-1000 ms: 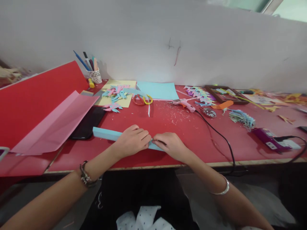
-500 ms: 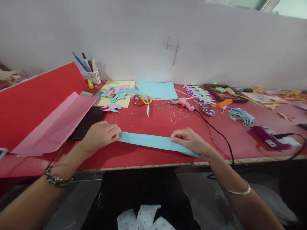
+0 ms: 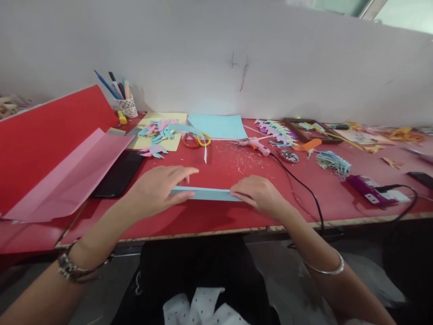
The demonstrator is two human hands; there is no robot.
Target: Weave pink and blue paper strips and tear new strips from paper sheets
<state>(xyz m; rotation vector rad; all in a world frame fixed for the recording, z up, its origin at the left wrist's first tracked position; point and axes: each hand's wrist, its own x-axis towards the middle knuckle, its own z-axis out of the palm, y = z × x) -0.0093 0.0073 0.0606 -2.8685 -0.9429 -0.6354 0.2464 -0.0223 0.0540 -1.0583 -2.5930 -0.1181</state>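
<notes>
**A blue paper strip (image 3: 213,194), apparently being folded**

The right hand (image 3: 259,194) pinches the strip's right end between thumb and fingers. The left hand (image 3: 160,187) is open around the other end, thumb and forefinger apart. The strip lies crosswise between them, over the near part of the red table (image 3: 203,221), a lighter band along its far edge.

The step in hand looks like creasing it lengthwise; the next move probably calls for pressing evenly along that edge while the right end stays steady.

To the left are a black slab (image 3: 120,174), partly under pink paper (image 3: 67,185), and a red board (image 3: 54,140). Beyond the strip sit cut paper pieces (image 3: 158,131) on a yellow sheet (image 3: 174,144), 1 pair of scissors (image 3: 204,141), a blue sheet (image 3: 219,126) and a pink glue gun (image 3: 255,145).

Farther right are a tassel-like bunch (image 3: 333,163) and a purple device (image 3: 367,189). At the far left, a cup (image 3: 127,107) of pens stands before the pale wall (image 3: 189,54).
</notes>
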